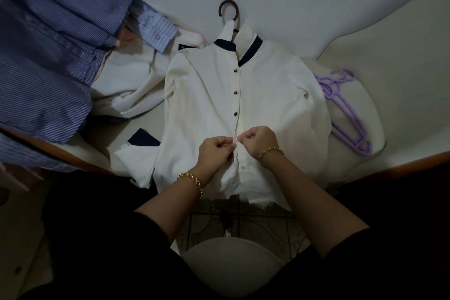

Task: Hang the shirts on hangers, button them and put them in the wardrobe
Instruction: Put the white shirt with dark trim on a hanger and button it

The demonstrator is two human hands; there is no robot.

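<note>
Pinching the front edges of the cream long-sleeved shirt with navy collar trim (272, 95), I have the left hand (216, 151) and right hand (259, 140) meeting on the button line, each grip clenched on cloth. The shirt lies flat on the pale padded surface (360, 51), with its dark hanger hook (229, 8) at the far end. Three dark buttons (235, 92) look fastened beyond my hands. The open stretch lies nearer, so I judge the work runs toward me.

Cream-white shirt (267, 105) at centre, with navy collar band (253, 51) and dark brown buttons (235, 93). Dark brown hanger hook (229, 6) at far centre. Lilac hangers (328, 87) at right. Blue-and-white pinstriped shirts (48, 44) at far left. Gold chain bracelets (192, 179) on both wrists; black sleeves (97, 238) nearest.
</note>
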